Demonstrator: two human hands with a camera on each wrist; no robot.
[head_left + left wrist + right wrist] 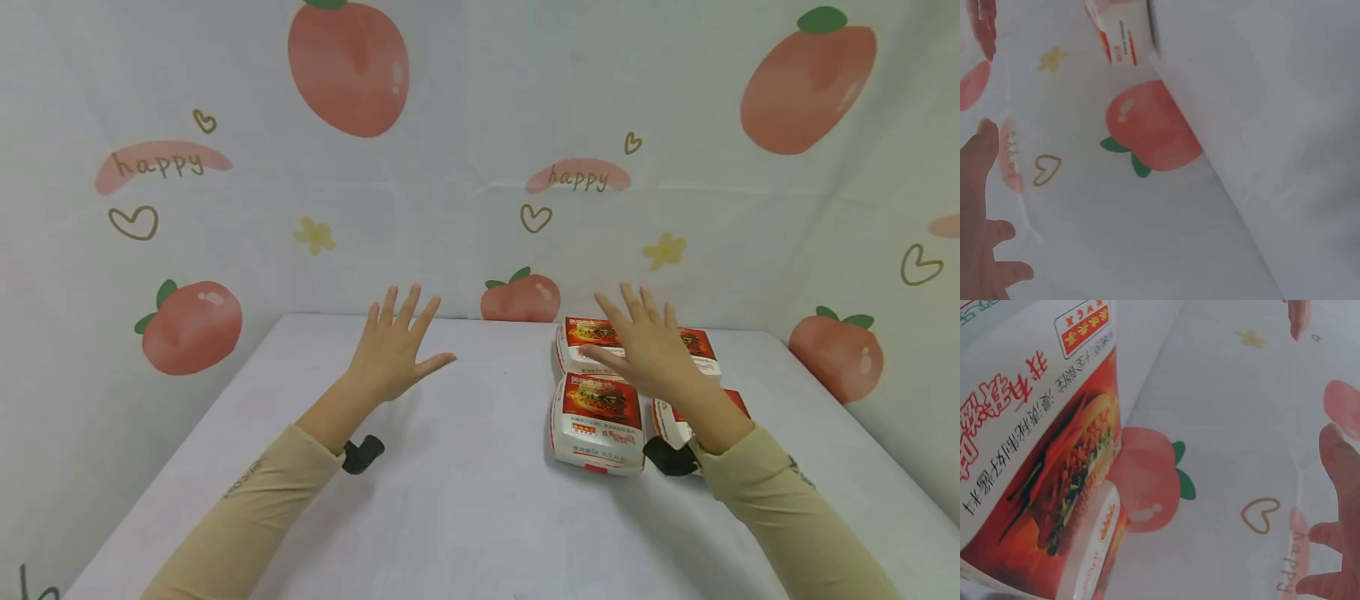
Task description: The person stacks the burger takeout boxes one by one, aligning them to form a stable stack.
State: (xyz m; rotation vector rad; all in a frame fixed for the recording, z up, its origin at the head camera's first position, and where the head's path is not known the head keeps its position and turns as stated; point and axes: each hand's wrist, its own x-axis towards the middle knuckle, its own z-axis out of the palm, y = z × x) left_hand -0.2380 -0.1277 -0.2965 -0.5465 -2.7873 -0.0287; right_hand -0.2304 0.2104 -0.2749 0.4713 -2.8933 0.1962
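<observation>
Both hands are raised over the white table with fingers spread and straight, holding nothing. My left hand (pixel 387 354) hovers left of the middle, with only bare table around it. My right hand (pixel 651 348) hangs over a group of burger boxes and hides parts of them. The front-left burger box (pixel 600 421) is white with a red burger picture on its lid. Behind it stands another box (pixel 588 332), and a third (pixel 693 342) shows beyond the right hand. A further box (pixel 735 402) is partly covered by the right forearm. In the right wrist view a box lid (pixel 1079 469) looms close.
The white table (pixel 465 500) runs back to a pale cloth backdrop (pixel 465 167) printed with peaches, hearts and flowers. Dark wrist-worn devices show under the left wrist (pixel 363 455) and the right wrist (pixel 670 457). All the boxes stand on the right half of the table.
</observation>
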